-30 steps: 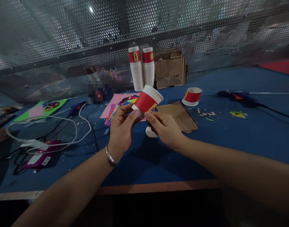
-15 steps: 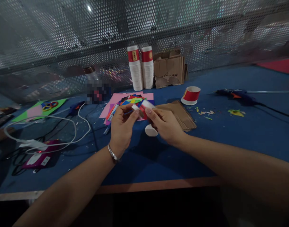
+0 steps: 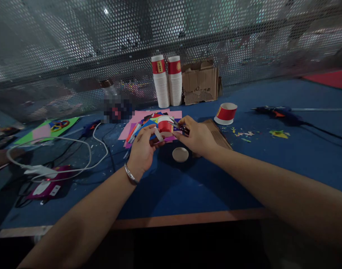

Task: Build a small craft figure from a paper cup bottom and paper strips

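My left hand (image 3: pixel 144 144) pinches a white paper strip (image 3: pixel 159 134), curved and narrow, between thumb and fingers. Dark-handled scissors (image 3: pixel 182 129) are in my right hand (image 3: pixel 197 136), their metal blades pointing left. Between the hands is a red and white paper cup piece (image 3: pixel 165 126); whether the left fingers also hold it I cannot tell. A round pale disc (image 3: pixel 180 154) lies on the blue table just below the scissors. Behind the hands spreads a pile of coloured paper (image 3: pixel 148 123) with pens on its left side.
Two stacks of paper cups (image 3: pixel 163 89) and a cardboard box (image 3: pixel 201 86) stand at the back. Right of centre are a cut cup (image 3: pixel 226 113), paper scraps and a glue gun (image 3: pixel 280 112). A purple power strip (image 3: pixel 49 183) and looping white cable lie left.
The scissors have come into clear view in my right hand, and the red and white cup piece shows more fully between the hands. My left hand has shifted slightly down and left.
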{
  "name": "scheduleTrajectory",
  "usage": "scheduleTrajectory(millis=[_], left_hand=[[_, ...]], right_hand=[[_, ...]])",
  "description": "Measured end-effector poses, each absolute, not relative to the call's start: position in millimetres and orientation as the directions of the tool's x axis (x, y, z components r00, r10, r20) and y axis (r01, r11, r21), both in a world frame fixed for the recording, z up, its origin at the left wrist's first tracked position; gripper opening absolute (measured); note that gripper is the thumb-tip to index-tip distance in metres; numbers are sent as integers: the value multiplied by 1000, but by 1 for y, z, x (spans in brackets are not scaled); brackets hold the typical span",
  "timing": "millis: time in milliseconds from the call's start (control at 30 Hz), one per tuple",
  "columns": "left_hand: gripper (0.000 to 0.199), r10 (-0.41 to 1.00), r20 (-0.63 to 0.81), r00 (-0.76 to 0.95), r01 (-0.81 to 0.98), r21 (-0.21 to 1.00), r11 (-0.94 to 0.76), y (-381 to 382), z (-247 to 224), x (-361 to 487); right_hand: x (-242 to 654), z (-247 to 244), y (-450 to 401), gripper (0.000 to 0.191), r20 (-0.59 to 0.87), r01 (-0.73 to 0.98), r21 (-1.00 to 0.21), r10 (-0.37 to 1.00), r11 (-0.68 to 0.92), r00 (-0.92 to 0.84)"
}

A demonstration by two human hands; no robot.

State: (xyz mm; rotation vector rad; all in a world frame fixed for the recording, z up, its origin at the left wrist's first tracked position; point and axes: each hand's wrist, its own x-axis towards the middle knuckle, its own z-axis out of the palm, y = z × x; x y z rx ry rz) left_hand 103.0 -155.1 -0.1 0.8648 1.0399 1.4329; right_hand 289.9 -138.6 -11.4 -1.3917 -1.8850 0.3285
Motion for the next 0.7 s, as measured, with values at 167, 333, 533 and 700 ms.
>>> scheduleTrajectory(millis=[167, 333, 533, 700], left_hand=[[20, 988, -40, -150, -329, 944, -12, -152, -3, 101], [23, 992, -61, -111, -289, 957, 27, -145, -12, 99], [24, 990, -109, -91, -268, 960, 81, -139, -17, 102], [24, 996, -82, -35, -243, 967, 71, -137, -20, 102]], right_hand=[[289, -13, -119, 44, 394, 681, -643, 914, 350, -98], [292, -18, -93, 44, 379, 590, -720, 919, 366, -107], [295, -18, -82, 48, 317, 559, -756, 938, 341, -143], [291, -19, -94, 45, 349, 605, -694, 917, 391, -192]])
